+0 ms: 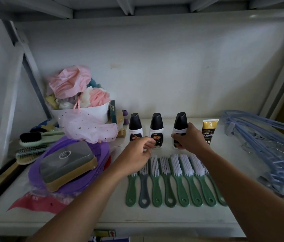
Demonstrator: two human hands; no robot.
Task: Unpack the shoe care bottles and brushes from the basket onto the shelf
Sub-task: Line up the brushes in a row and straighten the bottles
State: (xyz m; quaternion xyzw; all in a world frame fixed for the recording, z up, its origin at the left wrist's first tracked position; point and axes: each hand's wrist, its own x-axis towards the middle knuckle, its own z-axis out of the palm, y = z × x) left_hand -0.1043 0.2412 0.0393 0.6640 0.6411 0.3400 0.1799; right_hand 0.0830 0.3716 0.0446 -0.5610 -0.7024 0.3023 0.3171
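**Two bare hands at a line of shoe care bottles standing on the white shelf (172, 217).**
Both forearms reach forward from the lower edge of the view, crossing above a row of brushes (172, 180) that lie side by side with bristles toward the wall and handles toward the shelf's front edge. The right hand (191, 138), palm down, wraps its fingers and thumb round the body of the right bottle (181, 123), which stands upright just beside a gold-and-black tube (209, 130). The left hand (136, 152) has its fingers curled toward the thumb at the foot of the middle bottle (156, 126); whether they pinch it cannot be told. The left bottle (135, 126) stands untouched. The purple basket (36, 173) lies at the left of the shelf, bearing a grey-lidded box (68, 159).
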